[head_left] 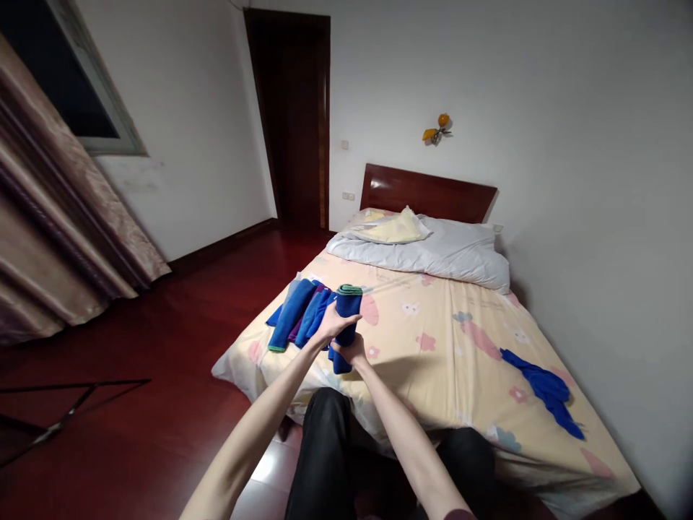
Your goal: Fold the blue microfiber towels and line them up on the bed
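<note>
A rolled blue towel (347, 307) with green edging stands roughly upright above the bed, held between both hands. My left hand (334, 323) is wrapped round its upper part, the thumb across the front. Lower down, my right hand (351, 351) grips the same roll near its bottom end. Just left of it, several rolled towels (292, 315) in blue, with some purple and grey, lie side by side on the bed. A crumpled blue cloth (544, 386) lies by itself near the bed's right edge.
The bed (433, 325) has a patterned yellow sheet. A grey quilt (460, 249) and a pale yellow pillow (398, 227) lie by the wooden headboard (422, 191). My knees are against the bed's near edge. A dark metal frame (81, 401) stands on the floor at left.
</note>
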Motion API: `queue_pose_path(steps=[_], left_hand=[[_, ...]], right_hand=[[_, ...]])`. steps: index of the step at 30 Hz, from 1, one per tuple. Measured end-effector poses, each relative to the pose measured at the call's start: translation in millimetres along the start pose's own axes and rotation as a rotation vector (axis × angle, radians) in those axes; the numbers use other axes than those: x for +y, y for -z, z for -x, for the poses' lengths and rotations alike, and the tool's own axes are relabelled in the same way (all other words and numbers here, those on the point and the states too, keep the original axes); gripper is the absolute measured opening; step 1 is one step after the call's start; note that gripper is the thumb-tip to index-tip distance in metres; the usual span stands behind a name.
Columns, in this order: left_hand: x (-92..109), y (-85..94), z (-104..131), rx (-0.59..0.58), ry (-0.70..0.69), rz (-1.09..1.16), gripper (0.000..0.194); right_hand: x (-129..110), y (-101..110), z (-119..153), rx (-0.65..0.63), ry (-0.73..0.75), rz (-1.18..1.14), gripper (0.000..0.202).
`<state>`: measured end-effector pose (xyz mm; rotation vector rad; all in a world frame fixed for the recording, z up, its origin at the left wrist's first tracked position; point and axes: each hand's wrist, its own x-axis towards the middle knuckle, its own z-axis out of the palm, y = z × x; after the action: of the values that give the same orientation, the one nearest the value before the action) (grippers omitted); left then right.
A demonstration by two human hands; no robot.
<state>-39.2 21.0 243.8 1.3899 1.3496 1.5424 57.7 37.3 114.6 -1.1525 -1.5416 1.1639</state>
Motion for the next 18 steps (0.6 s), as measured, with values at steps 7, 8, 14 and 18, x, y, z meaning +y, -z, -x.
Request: queue_pose_path(steps=[7, 8, 14, 18], left_hand=[[-19.0, 58.9, -27.1, 0.031, 0.01, -0.03, 0.043], [-22.9, 62.7, -29.7, 0.026, 0.013, -0.023, 0.043], [-50.0, 71.0, -47.2, -0.004, 0.025, -0.052, 0.046], [-69.7, 68.6, -56.4, -0.025, 0.036, -0.051, 0.052]], right_hand=[[-18.1, -68.2, -36.2, 0.011, 0.013, 0.012, 0.028], [-18.2, -72.9, -39.9, 0.015, 0.003, 0.019, 0.027], [-13.9, -82.0, -52.8, 0.045, -0.042, 0.061, 0.027], [-13.1, -80.0, -56.2, 0.071, -0.075, 0.038, 0.027]])
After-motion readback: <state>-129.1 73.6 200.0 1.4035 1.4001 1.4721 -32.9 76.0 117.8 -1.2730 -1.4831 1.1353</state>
